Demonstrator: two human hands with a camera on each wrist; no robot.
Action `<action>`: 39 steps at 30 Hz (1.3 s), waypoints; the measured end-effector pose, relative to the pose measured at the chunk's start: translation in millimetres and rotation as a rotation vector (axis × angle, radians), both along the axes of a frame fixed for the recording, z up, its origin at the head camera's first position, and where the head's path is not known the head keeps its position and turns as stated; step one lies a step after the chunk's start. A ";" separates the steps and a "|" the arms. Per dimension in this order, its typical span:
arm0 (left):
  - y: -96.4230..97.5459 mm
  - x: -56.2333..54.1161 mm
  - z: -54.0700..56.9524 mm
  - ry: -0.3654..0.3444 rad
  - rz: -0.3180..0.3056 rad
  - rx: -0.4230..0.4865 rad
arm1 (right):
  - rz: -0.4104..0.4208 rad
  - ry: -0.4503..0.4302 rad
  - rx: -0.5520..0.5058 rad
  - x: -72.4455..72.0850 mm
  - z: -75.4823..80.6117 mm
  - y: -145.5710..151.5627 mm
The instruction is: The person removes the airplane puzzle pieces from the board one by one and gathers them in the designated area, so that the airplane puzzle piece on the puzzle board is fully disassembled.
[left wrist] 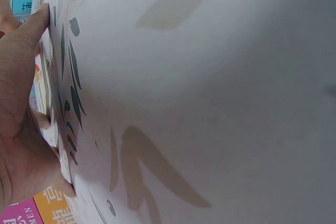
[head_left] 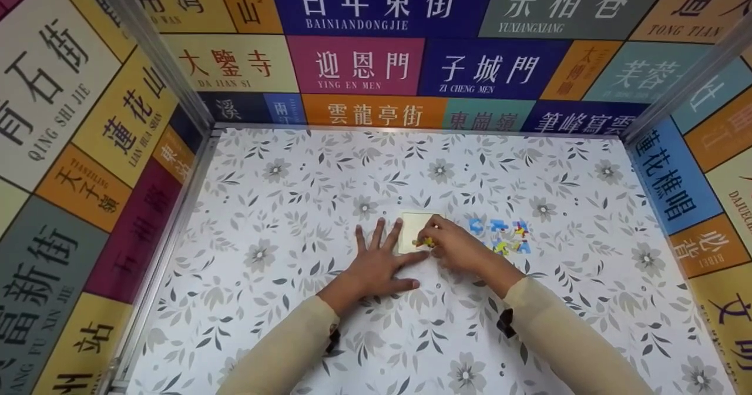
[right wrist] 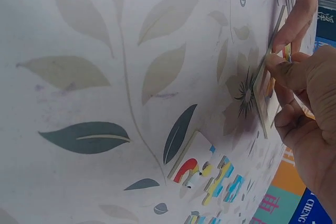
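Observation:
A pale square puzzle board (head_left: 410, 223) lies flat on the table. My left hand (head_left: 376, 270) rests palm down beside its left and lower edges, fingers spread and straight. At the board's lower right, my right hand (head_left: 461, 247) has its thumb and fingers curled together at a yellow jigsaw piece (head_left: 428, 242), which it pinches. In the right wrist view the fingers of the right hand (right wrist: 315, 93) partly hide that piece. In the left wrist view the left hand (left wrist: 21, 103) is seen from the side, and the board is mostly hidden.
Several loose jigsaw pieces, among them a blue one (head_left: 474, 225) and a red-and-yellow one (head_left: 520, 229), lie right of the board. The table's white cloth (head_left: 329, 166) has a grey leaf and flower print. Panels with printed signs (head_left: 361, 66) wall the back and sides.

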State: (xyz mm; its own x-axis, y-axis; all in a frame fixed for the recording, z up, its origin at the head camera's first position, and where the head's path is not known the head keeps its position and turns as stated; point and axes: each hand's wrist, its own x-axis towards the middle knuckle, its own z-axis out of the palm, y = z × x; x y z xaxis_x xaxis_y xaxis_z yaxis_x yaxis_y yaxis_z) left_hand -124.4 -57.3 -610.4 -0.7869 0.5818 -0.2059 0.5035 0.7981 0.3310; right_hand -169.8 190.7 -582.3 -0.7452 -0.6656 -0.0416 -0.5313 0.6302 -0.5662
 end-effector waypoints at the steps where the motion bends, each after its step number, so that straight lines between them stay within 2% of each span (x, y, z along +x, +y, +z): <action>1: -0.1 0.0 -0.3 0.000 0.000 0.000 | 0.000 0.001 -0.001 -0.4 -0.1 0.2; 10: -1.2 -0.1 0.6 -0.010 -0.004 0.004 | 0.004 0.000 -0.021 -3.9 -1.7 1.2; 17: -1.2 0.2 3.9 -0.040 0.011 0.023 | 0.039 0.017 -0.054 -7.2 -1.4 1.0; 25: -1.0 0.6 4.6 -0.024 0.005 0.010 | 0.027 0.057 -0.044 -7.1 -5.6 -0.2; 32: -0.3 0.2 3.9 -0.021 0.006 -0.006 | 0.017 0.067 -0.065 -7.8 0.0 3.6; 39: 0.9 0.2 4.4 -0.030 0.007 -0.014 | 0.023 0.073 -0.028 -7.0 4.6 14.9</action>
